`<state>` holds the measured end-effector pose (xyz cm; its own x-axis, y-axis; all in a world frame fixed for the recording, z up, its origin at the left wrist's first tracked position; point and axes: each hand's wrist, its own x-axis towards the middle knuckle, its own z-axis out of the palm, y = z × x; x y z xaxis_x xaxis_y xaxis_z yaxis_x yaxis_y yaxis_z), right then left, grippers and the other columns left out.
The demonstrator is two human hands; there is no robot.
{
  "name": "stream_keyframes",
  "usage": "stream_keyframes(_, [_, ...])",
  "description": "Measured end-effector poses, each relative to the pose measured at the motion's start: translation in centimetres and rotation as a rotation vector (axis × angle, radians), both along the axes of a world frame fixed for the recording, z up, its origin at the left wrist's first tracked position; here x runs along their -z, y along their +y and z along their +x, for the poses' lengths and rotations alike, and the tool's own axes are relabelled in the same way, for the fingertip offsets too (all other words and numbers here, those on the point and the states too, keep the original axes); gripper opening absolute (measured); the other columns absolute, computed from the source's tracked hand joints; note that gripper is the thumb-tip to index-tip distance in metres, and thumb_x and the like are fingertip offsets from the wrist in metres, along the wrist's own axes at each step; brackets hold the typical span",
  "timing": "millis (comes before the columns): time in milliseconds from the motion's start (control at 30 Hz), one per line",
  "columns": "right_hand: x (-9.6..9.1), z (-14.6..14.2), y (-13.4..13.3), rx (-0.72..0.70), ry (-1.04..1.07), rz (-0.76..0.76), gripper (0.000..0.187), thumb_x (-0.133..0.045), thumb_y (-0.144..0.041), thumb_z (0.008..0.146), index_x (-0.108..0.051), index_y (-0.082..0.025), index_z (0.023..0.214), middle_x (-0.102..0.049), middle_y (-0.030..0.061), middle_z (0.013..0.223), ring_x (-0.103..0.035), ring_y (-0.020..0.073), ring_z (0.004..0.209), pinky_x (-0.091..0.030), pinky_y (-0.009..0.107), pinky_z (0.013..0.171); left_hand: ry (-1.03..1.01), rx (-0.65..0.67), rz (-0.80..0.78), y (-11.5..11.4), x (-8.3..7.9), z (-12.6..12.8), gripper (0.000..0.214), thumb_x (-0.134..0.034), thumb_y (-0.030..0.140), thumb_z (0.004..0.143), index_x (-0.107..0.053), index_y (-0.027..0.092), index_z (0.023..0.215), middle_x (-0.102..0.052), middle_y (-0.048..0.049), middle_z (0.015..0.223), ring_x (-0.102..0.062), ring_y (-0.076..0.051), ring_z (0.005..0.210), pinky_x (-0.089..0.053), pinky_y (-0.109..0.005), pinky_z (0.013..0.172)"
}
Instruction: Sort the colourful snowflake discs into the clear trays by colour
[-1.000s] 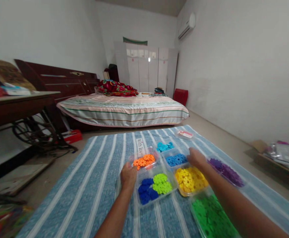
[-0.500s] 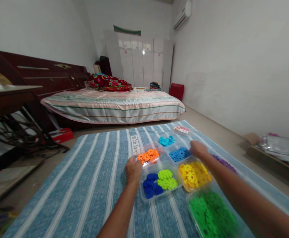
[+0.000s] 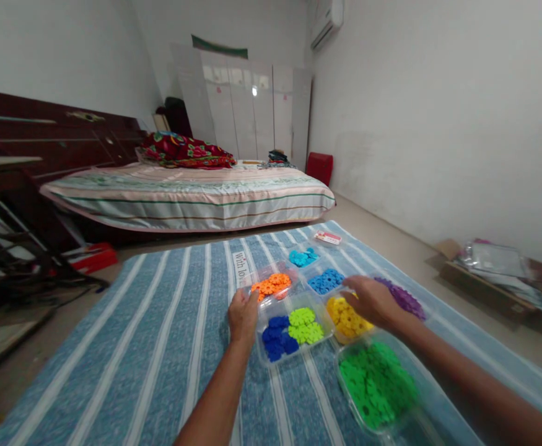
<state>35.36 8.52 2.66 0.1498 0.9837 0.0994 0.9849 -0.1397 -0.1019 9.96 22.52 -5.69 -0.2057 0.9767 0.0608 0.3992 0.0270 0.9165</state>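
Note:
My left hand (image 3: 243,317) is closed on the near left edge of the clear plastic box (image 3: 285,274) that contains orange flower-shaped pieces (image 3: 271,286). Just in front of it stands another clear box (image 3: 293,356) with dark blue pieces (image 3: 277,339) and lime green pieces (image 3: 305,326). My right hand (image 3: 370,301) hovers over the box of yellow pieces (image 3: 345,317), palm down, its thumb and fingers apart and nothing visible in them. It hides part of the yellow pieces. Blue pieces (image 3: 326,281) lie in a box just beyond its fingertips.
A box of green pieces (image 3: 377,384) is nearest on the right, and purple pieces (image 3: 403,298) lie beyond my right wrist. Light blue pieces (image 3: 303,257) and a red-and-white card (image 3: 327,238) are at the back. Everything rests on a striped cloth (image 3: 178,334). A bed (image 3: 196,192) stands beyond.
My right hand has come from beside the blue pieces back toward me, over the yellow pieces, and its fingers have spread. My left hand stays at the orange box. The view has turned slightly right.

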Motion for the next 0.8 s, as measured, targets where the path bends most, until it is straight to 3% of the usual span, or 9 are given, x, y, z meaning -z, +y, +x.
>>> stream_keyframes(133, [1.8, -2.3, -8.0, -0.348, 0.225, 0.068, 0.03, -0.06, -0.038, 0.084, -0.065, -0.024, 0.111, -0.065, 0.0082, 0.115, -0.06, 0.0221, 0.104, -0.048, 0.034, 0.088, -0.049, 0.007, -0.008, -1.6, 0.0, -0.1, 0.024, -0.053, 0.039, 0.077, -0.062, 0.018, 0.085, -0.068, -0.0006, 0.079, -0.064, -0.017, 0.077, -0.048, -0.024, 0.065])
stream_keyframes(200, [3.1, -2.8, -10.8, -0.373, 0.223, 0.137, 0.043, -0.073, -0.037, 0.072, -0.064, -0.026, 0.113, -0.057, 0.01, 0.131, -0.052, 0.0293, 0.12, -0.044, 0.044, 0.098, -0.075, 0.004, -0.01, -2.4, 0.0, 0.0, 0.026, -0.052, 0.039, 0.078, -0.064, 0.019, 0.09, -0.07, -0.0015, 0.083, -0.066, -0.019, 0.081, -0.05, -0.025, 0.067])
stream_keyframes(267, [4.2, -2.9, -12.3, -0.358, 0.194, 0.173, 0.044, -0.077, -0.032, 0.066, -0.066, -0.025, 0.108, -0.053, 0.0113, 0.137, -0.045, 0.0336, 0.128, -0.041, 0.05, 0.102, -0.12, -0.009, -0.02, -3.2, -0.1, 0.2, 0.029, -0.053, 0.038, 0.078, -0.065, 0.018, 0.095, -0.072, -0.0032, 0.091, -0.068, -0.02, 0.086, -0.051, -0.025, 0.071])
stream_keyframes(400, [5.1, -2.4, -13.0, -0.369, 0.185, 0.237, 0.017, -0.066, -0.028, 0.08, -0.068, -0.025, 0.096, -0.06, 0.0099, 0.129, -0.049, 0.0292, 0.126, -0.043, 0.048, 0.102, -0.223, -0.033, -0.051, -4.4, -0.1, 0.1, 0.038, -0.053, 0.042, 0.079, -0.063, 0.016, 0.105, -0.071, -0.0072, 0.109, -0.067, -0.021, 0.099, -0.053, -0.025, 0.076])
stream_keyframes(467, [5.5, -2.1, -13.3, -0.419, 0.213, 0.268, 0.017, -0.061, -0.033, 0.085, -0.067, -0.026, 0.099, -0.063, 0.0093, 0.124, -0.051, 0.0274, 0.125, -0.044, 0.046, 0.102, -0.244, -0.052, -0.058, -4.8, 0.0, -0.4, 0.041, -0.055, 0.043, 0.079, -0.061, 0.016, 0.11, -0.069, -0.009, 0.115, -0.066, -0.022, 0.104, -0.053, -0.025, 0.079])
stream_keyframes(533, [6.2, -1.9, -13.6, -0.471, 0.229, 0.26, 0.026, -0.064, -0.044, 0.081, -0.067, -0.026, 0.1, -0.063, 0.0101, 0.123, -0.05, 0.0294, 0.125, -0.044, 0.046, 0.101, -0.255, -0.063, -0.058, -5.1, 0.4, -1.1, 0.044, -0.057, 0.044, 0.079, -0.06, 0.016, 0.114, -0.067, -0.0103, 0.118, -0.065, -0.022, 0.106, -0.054, -0.026, 0.081])
stream_keyframes(633, [7.3, -1.9, -14.1, -0.467, 0.216, 0.206, 0.032, -0.069, -0.051, 0.075, -0.069, -0.024, 0.091, -0.064, 0.0115, 0.122, -0.052, 0.0322, 0.122, -0.044, 0.048, 0.099, -0.267, -0.043, -0.039, -5.3, 0.8, -2.3, 0.046, -0.056, 0.045, 0.078, -0.061, 0.014, 0.112, -0.069, -0.0119, 0.114, -0.067, -0.023, 0.1, -0.055, -0.029, 0.077])
stream_keyframes(800, [7.8, -2.6, -13.8, -0.389, 0.204, 0.194, 0.015, -0.07, -0.037, 0.077, -0.069, -0.023, 0.071, -0.068, 0.0076, 0.11, -0.058, 0.0282, 0.112, -0.046, 0.044, 0.094, -0.196, 0.05, -0.026, -5.7, 0.9, -3.3, 0.044, -0.054, 0.049, 0.076, -0.065, 0.015, 0.102, -0.072, -0.0092, 0.096, -0.069, -0.024, 0.09, -0.055, -0.032, 0.076])
